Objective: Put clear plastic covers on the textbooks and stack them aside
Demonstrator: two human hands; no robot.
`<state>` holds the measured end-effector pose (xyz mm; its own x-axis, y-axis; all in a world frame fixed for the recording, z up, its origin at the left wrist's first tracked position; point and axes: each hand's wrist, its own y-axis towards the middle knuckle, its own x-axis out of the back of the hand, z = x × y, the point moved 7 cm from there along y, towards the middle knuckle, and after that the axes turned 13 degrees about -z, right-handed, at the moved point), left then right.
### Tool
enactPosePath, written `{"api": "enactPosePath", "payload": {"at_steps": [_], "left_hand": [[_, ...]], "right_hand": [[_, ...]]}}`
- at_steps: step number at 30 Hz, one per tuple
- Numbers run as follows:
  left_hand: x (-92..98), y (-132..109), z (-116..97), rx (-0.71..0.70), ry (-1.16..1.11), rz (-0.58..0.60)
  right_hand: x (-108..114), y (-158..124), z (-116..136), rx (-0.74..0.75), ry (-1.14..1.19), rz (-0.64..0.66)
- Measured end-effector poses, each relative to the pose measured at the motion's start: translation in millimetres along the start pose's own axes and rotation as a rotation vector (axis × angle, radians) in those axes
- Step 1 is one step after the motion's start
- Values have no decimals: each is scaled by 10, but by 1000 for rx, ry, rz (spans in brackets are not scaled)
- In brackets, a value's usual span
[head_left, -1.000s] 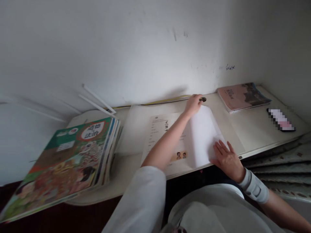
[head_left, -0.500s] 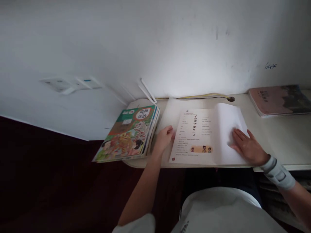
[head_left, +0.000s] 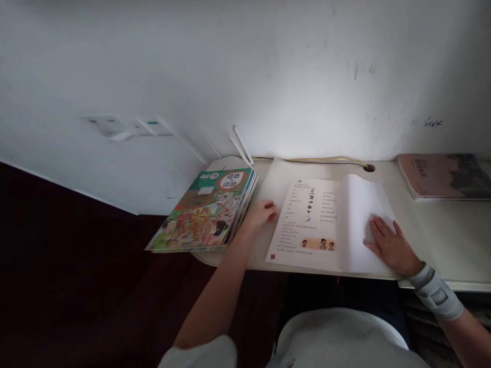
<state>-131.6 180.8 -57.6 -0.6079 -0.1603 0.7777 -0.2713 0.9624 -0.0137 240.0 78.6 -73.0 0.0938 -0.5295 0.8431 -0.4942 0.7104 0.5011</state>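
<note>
An opened book [head_left: 303, 225] with printed text and small pictures lies on the desk in front of me. My right hand [head_left: 393, 245], with a grey band around the wrist, rests flat and open on its blank white right side [head_left: 364, 220]. My left hand [head_left: 259, 220] is beside the book's left edge, over a pale, see-through sheet [head_left: 270, 184] that shows to the left of the page. Its fingers are curled in; what is between them, if anything, is hidden. Close to the left of that hand stands a stack of textbooks [head_left: 203, 209], a colourful green cover on top.
A pinkish book stack [head_left: 441, 176] lies at the desk's [head_left: 441, 230] far right. Near the wall are a cable hole [head_left: 369, 167], a yellow cable [head_left: 326, 159] and a white antenna-like rod [head_left: 243, 144]. Wall sockets [head_left: 111, 128] are at left. The textbook stack overhangs the desk's left end.
My view has shifted slightly, so the desk things sit a little lower in the picture. Both hands keep nearly the same places at the book; the left fingers have shifted slightly.
</note>
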Motion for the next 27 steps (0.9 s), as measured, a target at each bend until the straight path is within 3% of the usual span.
{"api": "enactPosePath", "payload": {"at_steps": [5,11,13,24,27], "left_hand": [[-16,5,-20,-15,90,57],[55,-43,-114,-65,242,-155],[64,-26,-129,-66,249,-175],[-62,105,-38,23,93,16],[-86,106,-74,10,122,9]], "right_hand": [[-27,-8,-10,-19,22,-3],[-38,-2,-5,-33,29,12],[-36,-2,-6,-44,36,11],[-49,-6,-7,-86,77,-18],[-42,0,-2,-95,81,-24]]}}
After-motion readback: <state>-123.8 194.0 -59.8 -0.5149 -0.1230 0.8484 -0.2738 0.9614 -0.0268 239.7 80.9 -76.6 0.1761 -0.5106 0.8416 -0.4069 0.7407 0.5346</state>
